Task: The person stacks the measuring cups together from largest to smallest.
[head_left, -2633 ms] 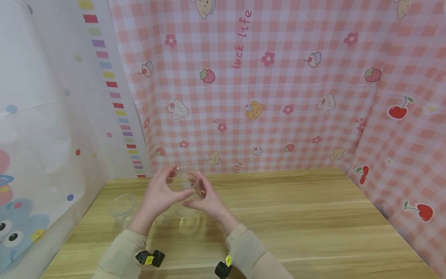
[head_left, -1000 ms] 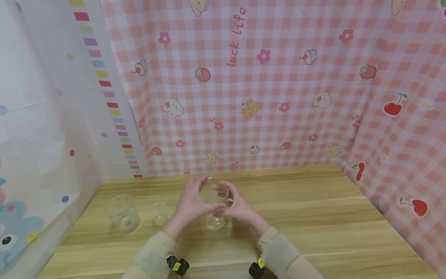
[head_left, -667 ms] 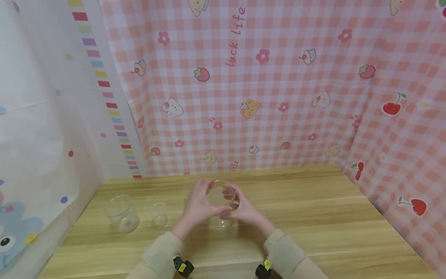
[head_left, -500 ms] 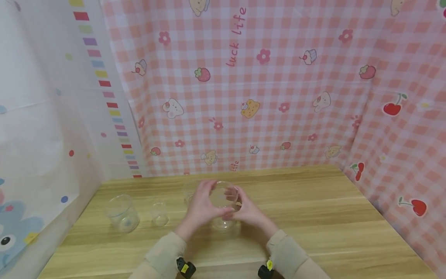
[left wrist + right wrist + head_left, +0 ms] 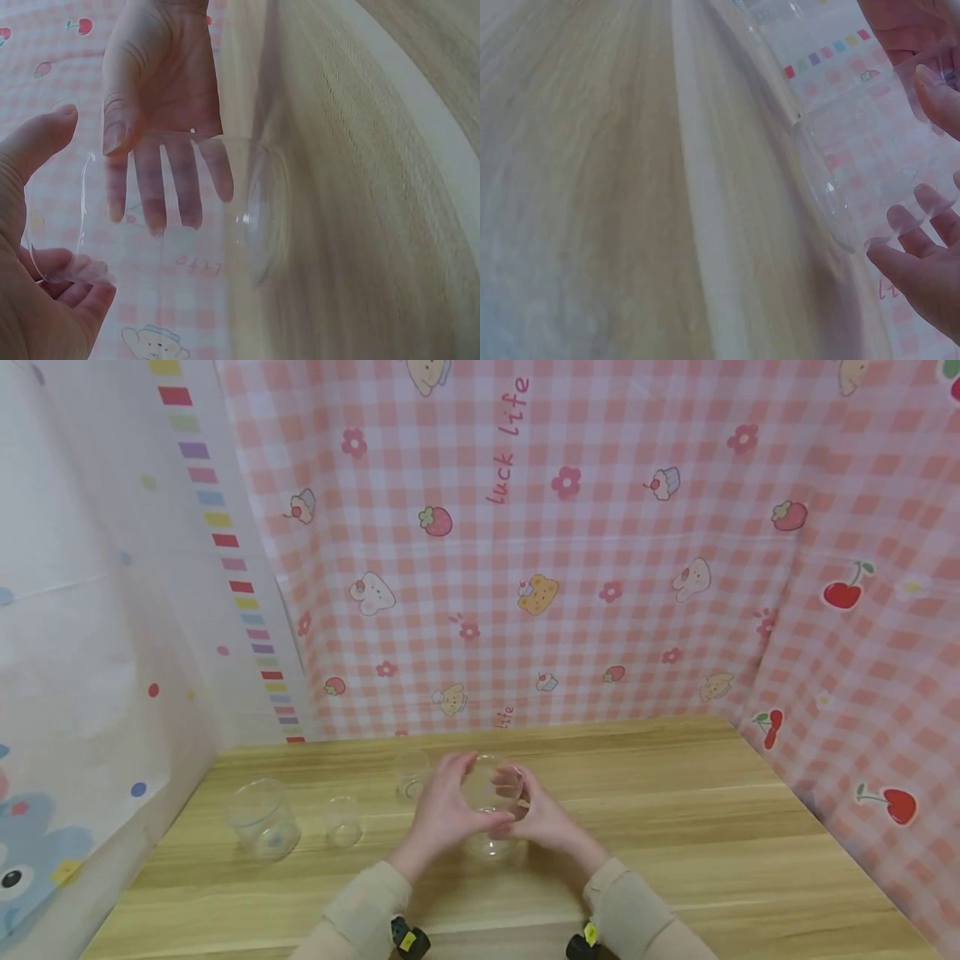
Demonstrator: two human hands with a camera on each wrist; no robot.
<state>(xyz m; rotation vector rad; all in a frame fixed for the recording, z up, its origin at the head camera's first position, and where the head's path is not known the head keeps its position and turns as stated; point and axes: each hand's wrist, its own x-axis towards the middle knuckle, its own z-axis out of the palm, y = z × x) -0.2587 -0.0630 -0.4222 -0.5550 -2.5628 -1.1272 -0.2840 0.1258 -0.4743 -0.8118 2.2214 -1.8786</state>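
A large clear cup (image 5: 487,789) stands upright between my two hands in the head view, its base at the tabletop. My left hand (image 5: 447,812) holds its left side near the rim, thumb toward me and fingers round the back. From the right, my right hand (image 5: 552,823) holds it too, fingers spread along the far wall. The left wrist view shows the clear cup (image 5: 247,217) sideways, with the right hand's fingers visible through its wall. In the right wrist view its rounded base (image 5: 829,199) lies close to the table.
A wide clear cup (image 5: 264,818) stands at the left of the wooden table (image 5: 675,843). Beside it is a small clear cup (image 5: 344,822), and another clear cup (image 5: 412,774) sits just behind my left hand. A pink checked cloth (image 5: 637,552) hangs behind the table.
Both hands have moved right with the large clear cup, from beside the left cups to the middle, and lowered slightly. The cup behind my left hand has come into view.
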